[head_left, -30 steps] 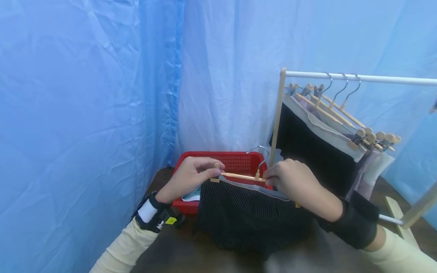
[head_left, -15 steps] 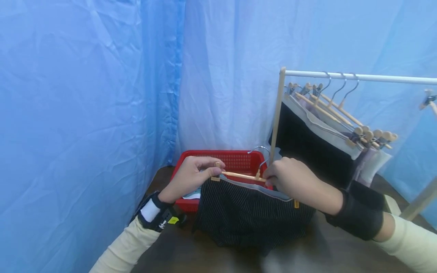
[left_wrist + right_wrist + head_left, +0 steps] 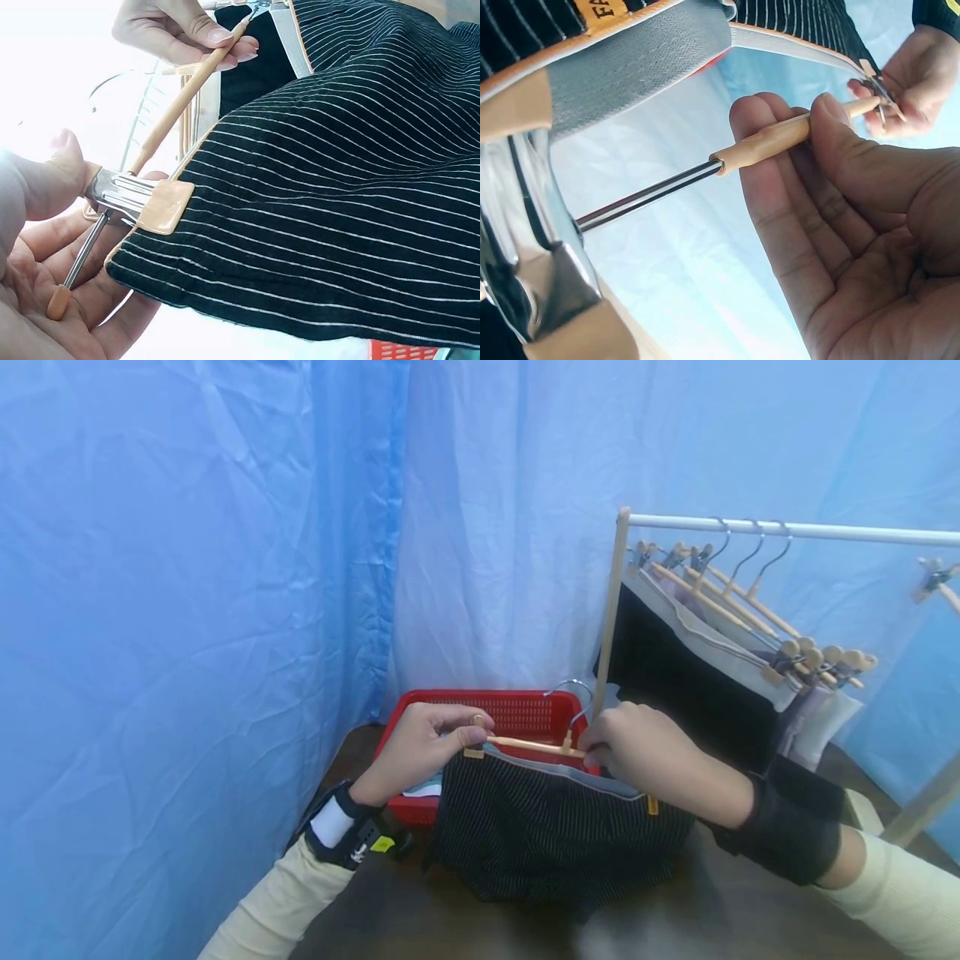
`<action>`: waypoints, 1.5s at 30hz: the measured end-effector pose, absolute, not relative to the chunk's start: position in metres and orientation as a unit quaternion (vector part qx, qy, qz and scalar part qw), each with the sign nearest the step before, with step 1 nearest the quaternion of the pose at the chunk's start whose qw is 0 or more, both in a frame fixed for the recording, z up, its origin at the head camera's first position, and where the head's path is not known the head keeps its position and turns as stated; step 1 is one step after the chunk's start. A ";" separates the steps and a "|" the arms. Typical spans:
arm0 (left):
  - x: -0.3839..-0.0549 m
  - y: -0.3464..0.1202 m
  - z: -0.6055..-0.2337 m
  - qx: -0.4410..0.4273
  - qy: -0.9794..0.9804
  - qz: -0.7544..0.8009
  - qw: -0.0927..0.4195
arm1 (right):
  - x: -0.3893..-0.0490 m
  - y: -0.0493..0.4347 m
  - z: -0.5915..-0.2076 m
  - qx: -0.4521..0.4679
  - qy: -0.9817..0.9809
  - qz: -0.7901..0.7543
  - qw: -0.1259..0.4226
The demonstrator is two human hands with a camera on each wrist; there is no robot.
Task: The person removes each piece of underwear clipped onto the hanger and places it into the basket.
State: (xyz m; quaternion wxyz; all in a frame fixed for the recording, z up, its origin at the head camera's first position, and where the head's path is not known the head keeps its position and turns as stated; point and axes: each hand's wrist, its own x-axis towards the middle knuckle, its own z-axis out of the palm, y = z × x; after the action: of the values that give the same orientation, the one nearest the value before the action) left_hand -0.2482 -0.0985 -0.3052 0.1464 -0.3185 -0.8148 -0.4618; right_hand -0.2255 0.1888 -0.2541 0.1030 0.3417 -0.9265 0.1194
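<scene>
A wooden clip hanger point(image 3: 528, 746) with a metal hook carries a black pinstriped garment point(image 3: 555, 835) that has a grey inner waistband. My left hand point(image 3: 420, 747) pinches the clip at the hanger's left end; in the left wrist view that clip's tan pad point(image 3: 166, 206) presses on the garment's corner. Thumb and fingers of my right hand point(image 3: 855, 202) pinch the wooden bar point(image 3: 772, 142) right of the hook. The other metal clip point(image 3: 532, 232) grips the waistband point(image 3: 645, 71) near a yellow label point(image 3: 604, 16). The garment hangs over the table's near part.
Behind the garment stands a red basket point(image 3: 457, 696) with light-coloured cloth point(image 3: 426, 788) inside. At the right is a clothes rack with a white rail point(image 3: 840, 532), where several clipped garments point(image 3: 675, 668) hang. Blue curtains point(image 3: 187, 610) enclose the brown table point(image 3: 352, 910).
My right forearm has swung slightly outward and up, showing the yellow label more fully. The view has shifted a little; both hands keep their hold on the hanger.
</scene>
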 end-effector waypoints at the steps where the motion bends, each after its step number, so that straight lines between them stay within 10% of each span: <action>1: -0.248 -0.099 -0.306 -0.319 -0.814 -0.463 0.147 | -0.226 0.189 -0.254 0.342 -0.927 0.117 0.103; 45: -0.248 -0.094 -0.314 -0.301 -0.807 -0.488 0.143 | -0.238 0.182 -0.242 0.311 -0.943 0.069 0.094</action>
State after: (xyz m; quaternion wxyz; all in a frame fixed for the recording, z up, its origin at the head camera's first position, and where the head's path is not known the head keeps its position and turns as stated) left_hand -0.2483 -0.0940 -0.3142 0.1428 -0.3010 -0.8067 -0.4882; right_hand -0.2381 0.1824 -0.2422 0.0943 0.3111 -0.9432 0.0691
